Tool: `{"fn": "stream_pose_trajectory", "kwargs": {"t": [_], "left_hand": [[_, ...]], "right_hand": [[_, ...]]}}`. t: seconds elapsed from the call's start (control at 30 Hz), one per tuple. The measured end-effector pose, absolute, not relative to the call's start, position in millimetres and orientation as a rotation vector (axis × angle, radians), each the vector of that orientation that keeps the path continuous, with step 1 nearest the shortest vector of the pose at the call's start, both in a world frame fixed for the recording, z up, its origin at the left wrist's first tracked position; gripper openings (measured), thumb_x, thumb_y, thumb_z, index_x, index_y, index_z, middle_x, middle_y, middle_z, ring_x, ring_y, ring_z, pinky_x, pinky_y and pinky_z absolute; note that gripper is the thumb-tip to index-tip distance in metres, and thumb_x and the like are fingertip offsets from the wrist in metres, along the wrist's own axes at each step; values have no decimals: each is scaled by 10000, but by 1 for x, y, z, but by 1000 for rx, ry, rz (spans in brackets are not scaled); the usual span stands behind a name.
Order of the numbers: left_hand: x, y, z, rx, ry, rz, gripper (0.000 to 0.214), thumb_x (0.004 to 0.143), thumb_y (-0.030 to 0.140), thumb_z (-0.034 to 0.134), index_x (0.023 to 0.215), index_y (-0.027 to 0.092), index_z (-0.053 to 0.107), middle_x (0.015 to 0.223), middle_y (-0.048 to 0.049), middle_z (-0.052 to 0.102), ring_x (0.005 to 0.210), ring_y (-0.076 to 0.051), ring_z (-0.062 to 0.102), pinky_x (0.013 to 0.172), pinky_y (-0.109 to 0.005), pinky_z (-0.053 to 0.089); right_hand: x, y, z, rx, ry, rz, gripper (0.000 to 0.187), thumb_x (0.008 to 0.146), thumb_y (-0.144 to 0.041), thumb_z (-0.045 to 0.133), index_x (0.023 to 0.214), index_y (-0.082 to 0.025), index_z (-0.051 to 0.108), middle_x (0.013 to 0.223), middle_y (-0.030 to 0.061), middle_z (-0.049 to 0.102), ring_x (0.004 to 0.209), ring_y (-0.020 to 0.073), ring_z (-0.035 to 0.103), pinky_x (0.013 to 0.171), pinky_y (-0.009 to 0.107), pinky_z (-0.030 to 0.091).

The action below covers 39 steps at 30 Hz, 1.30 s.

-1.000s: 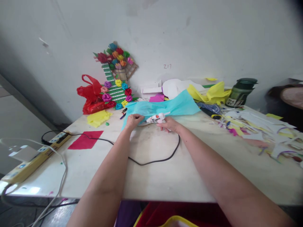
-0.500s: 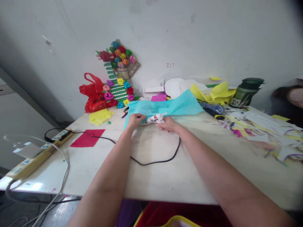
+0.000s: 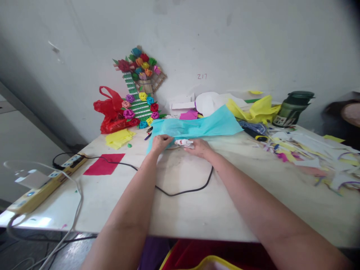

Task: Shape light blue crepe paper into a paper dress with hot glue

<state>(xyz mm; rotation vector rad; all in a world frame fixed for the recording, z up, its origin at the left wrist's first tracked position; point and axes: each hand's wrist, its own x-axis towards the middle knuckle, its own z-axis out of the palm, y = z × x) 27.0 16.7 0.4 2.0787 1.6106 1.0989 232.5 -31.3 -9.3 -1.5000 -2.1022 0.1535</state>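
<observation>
A sheet of turquoise crepe paper (image 3: 197, 127) lies rumpled across the far middle of the table, its right end raised. My left hand (image 3: 162, 143) is closed at the paper's near left edge, thumb and fingers pinched together on it. In my right hand (image 3: 200, 147) is a white hot glue gun (image 3: 184, 143) with printed marks, its front end pointing left toward the left fingertips. Its grip is hidden by the hand. Under the gun shows a thin pale edge of something I cannot make out. A black cord (image 3: 182, 193) loops on the table below the hands.
Left are a power strip (image 3: 47, 183), red paper (image 3: 104, 164), yellow paper (image 3: 120, 138) and a red plastic bag (image 3: 111, 112). A paper-flower craft (image 3: 137, 97) leans on the wall. Right are a green bottle (image 3: 292, 108), a black-and-yellow tool (image 3: 254, 134) and paper scraps (image 3: 312, 157).
My right hand has turned the glue gun slightly, so its printed side shows less and its rear end sits lower. My left hand stays in place on the paper.
</observation>
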Motion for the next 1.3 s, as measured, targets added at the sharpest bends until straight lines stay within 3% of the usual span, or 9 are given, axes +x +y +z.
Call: {"fn": "stream_pose_trajectory", "kwargs": {"t": [0.2, 0.37, 0.57, 0.8, 1.1, 1.2, 1.3], "left_hand": [[27, 16, 1, 2104, 1661, 1052, 318, 641, 445, 542, 697, 171, 694, 591, 14, 590, 633, -130, 519, 558, -208, 344], [28, 15, 1, 2040, 1600, 1081, 344, 633, 450, 541, 714, 148, 688, 585, 25, 559, 621, -115, 496, 556, -197, 340], [29, 12, 2, 2037, 1491, 1137, 358, 636, 446, 536, 677, 118, 671, 551, 25, 517, 566, -95, 449, 529, -192, 326], [28, 12, 5, 2072, 1593, 1086, 323, 640, 431, 547, 680, 140, 681, 549, 26, 532, 569, -98, 460, 534, -198, 319], [30, 9, 7, 2167, 1693, 1003, 286, 666, 411, 548, 704, 169, 696, 595, 3, 606, 593, -117, 502, 545, -210, 325], [32, 8, 7, 2192, 1707, 984, 277, 680, 394, 536, 705, 169, 694, 610, -4, 619, 598, -121, 509, 546, -212, 328], [32, 8, 8, 2206, 1691, 979, 274, 689, 384, 523, 710, 171, 693, 618, -6, 626, 609, -124, 516, 545, -209, 332]], "right_hand": [[243, -33, -2, -1391, -2074, 322, 256, 633, -351, 652, 865, -245, 677, 833, 19, 681, 754, 212, 601, 620, 270, 434], [246, -38, 2, -1336, -2077, 490, 272, 676, -317, 611, 901, -170, 656, 695, 12, 661, 611, 156, 586, 546, 235, 428], [240, -32, -4, -1341, -2140, 409, 315, 656, -344, 627, 929, -190, 655, 903, 35, 672, 816, 198, 601, 696, 271, 446], [233, -31, -5, -1402, -2122, 350, 353, 680, -371, 610, 995, -211, 634, 1005, 42, 652, 894, 216, 589, 739, 287, 439], [227, -28, -7, -1514, -2121, 300, 340, 693, -425, 587, 953, -215, 648, 915, 52, 672, 856, 222, 601, 692, 276, 441], [231, -30, -3, -1515, -2059, 491, 310, 689, -385, 604, 931, -195, 640, 795, 35, 672, 683, 169, 607, 574, 232, 447], [238, -35, 5, -1516, -1961, 812, 284, 714, -327, 589, 940, -156, 611, 605, 2, 621, 413, 85, 490, 388, 181, 381]]}}
